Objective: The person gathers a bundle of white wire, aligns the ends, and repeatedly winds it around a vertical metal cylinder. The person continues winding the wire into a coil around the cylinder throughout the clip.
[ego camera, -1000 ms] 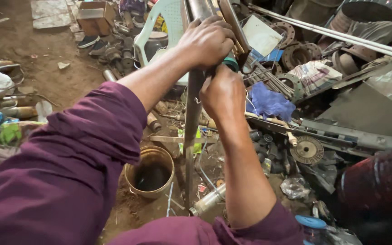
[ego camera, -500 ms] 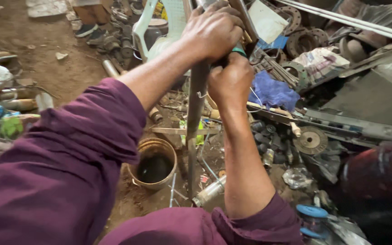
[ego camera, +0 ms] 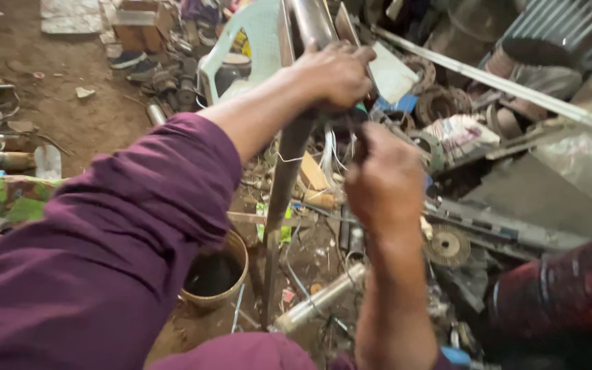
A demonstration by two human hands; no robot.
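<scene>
A long grey metal pipe (ego camera: 288, 171) stands nearly upright in front of me, its foot on the dirt floor. My left hand (ego camera: 334, 74) is wrapped around the pipe near its top. Just below and to the right, my right hand (ego camera: 384, 179) is closed on a bundle of thin white strands (ego camera: 331, 154) that hang beside the pipe. A bit of green (ego camera: 363, 108) shows under my left hand. Both arms wear purple sleeves.
A round metal bucket (ego camera: 215, 274) sits on the floor by the pipe's foot. A pale green plastic chair (ego camera: 244, 48) stands behind it. Scrap metal, gears, discs (ego camera: 447, 244) and a long bar (ego camera: 501, 85) crowd the right side. A dark red cylinder (ego camera: 563, 294) lies at lower right.
My right hand has dropped lower and away from my left hand, drawing the white strands out below it. The view has shifted slightly down and left.
</scene>
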